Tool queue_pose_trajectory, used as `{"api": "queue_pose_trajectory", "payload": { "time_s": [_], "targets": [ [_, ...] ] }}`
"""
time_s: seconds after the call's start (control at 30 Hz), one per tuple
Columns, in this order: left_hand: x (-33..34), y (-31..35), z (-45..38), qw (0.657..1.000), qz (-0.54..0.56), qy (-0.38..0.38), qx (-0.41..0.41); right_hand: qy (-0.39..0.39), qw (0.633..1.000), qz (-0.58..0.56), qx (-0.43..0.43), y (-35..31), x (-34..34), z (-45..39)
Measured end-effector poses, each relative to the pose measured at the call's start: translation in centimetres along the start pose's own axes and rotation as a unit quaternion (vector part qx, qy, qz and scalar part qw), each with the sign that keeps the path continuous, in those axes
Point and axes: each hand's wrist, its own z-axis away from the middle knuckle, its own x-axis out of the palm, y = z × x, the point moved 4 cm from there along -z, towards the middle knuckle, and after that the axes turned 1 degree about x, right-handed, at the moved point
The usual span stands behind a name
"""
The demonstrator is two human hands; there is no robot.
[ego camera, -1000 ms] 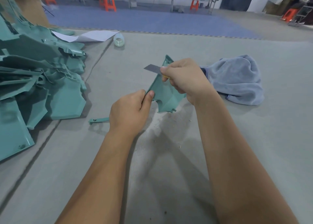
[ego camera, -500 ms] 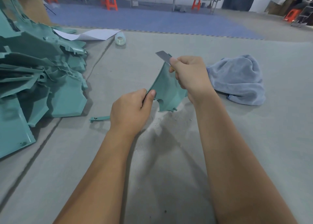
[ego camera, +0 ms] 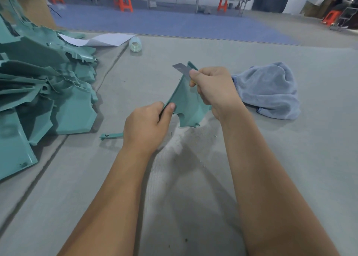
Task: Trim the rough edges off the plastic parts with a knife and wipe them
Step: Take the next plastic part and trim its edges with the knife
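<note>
I see the teal plastic part [ego camera: 187,104] held above the table [ego camera: 290,159], long axis running from near-left up to its far tip. Left hand [ego camera: 147,126] pinches its near-left corner; right hand [ego camera: 213,89] grips the knife [ego camera: 182,68], blade against the far tip. Blue cloth [ego camera: 269,91] lies right, pile of parts [ego camera: 42,85] left.

A single wide-angle view comes from the person's head, looking forward and down along both forearms. It sits close over the grey surface [ego camera: 290,159], with the left hand [ego camera: 147,128] and right hand [ego camera: 215,89] near the frame's middle. The upper edge reaches far across a workshop floor (blue matting [ego camera: 164,23], orange stools [ego camera: 124,1]). Straight lines bend towards the borders.
</note>
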Motion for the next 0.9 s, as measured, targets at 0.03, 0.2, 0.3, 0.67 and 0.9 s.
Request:
{"api": "queue_pose_trajectory", "payload": {
  "time_s": [0.03,0.2,0.3,0.67,0.9],
  "targets": [
    [0.0,0.0,0.0,1.0,0.001,0.0,-0.001,-0.002,1.0,0.005,-0.002,0.1,0.2,0.1],
    [0.0,-0.2,0.0,1.0,0.008,0.002,-0.006,-0.011,0.999,0.048,0.007,0.2,1.4,0.9],
    [0.0,-0.4,0.1,1.0,0.012,0.004,-0.017,-0.022,0.998,0.061,0.009,0.1,1.7,1.2],
    [-0.3,-0.2,0.1,1.0,-0.021,0.016,-0.011,-0.096,0.979,-0.143,0.104,1.0,1.1,2.1],
    [-0.4,0.0,-0.1,1.0,-0.022,0.013,-0.008,0.031,0.978,-0.109,-0.177,-0.1,0.2,2.2]
  ]
}}
